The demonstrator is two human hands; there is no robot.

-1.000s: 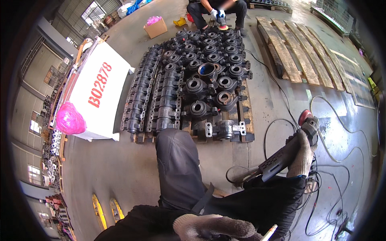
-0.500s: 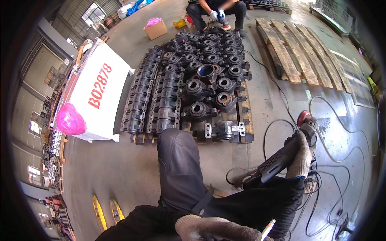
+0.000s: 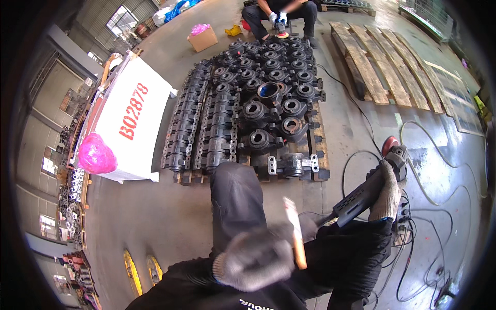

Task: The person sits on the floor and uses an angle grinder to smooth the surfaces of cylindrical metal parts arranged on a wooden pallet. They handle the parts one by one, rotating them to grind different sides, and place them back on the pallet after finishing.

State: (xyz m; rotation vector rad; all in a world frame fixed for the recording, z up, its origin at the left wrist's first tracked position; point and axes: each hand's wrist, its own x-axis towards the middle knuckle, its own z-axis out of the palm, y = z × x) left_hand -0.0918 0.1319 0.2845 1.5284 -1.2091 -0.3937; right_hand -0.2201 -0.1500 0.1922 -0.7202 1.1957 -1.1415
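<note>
My left hand [image 3: 256, 261], in a grey knit glove, is raised over my lap and smeared by motion. At its fingers is a cigarette [image 3: 294, 232], white with an orange end, standing nearly upright. My right hand [image 3: 386, 195], gloved too, is closed round an angle grinder [image 3: 359, 199] by my right thigh. The grinder's head points away from me, with a reddish disc [image 3: 391, 144] on it. Ahead of my knee stands a pallet load of dark cast metal housings [image 3: 258, 138]; the nearest housing [image 3: 293, 165] has pale, holed flanges at both sides.
A co-worker [image 3: 281, 18] sits at the far end with a polisher. Left stands a white box [image 3: 129, 111] with a pink bag [image 3: 97, 154]. Wooden pallets [image 3: 385, 64] lie far right. Cables [image 3: 429, 217] and a hose [image 3: 434, 155] trail across the right floor.
My left hand has risen from the lower edge, bringing the cigarette up and leftward. My right hand keeps the grinder at my thigh. The view has shifted slightly.
</note>
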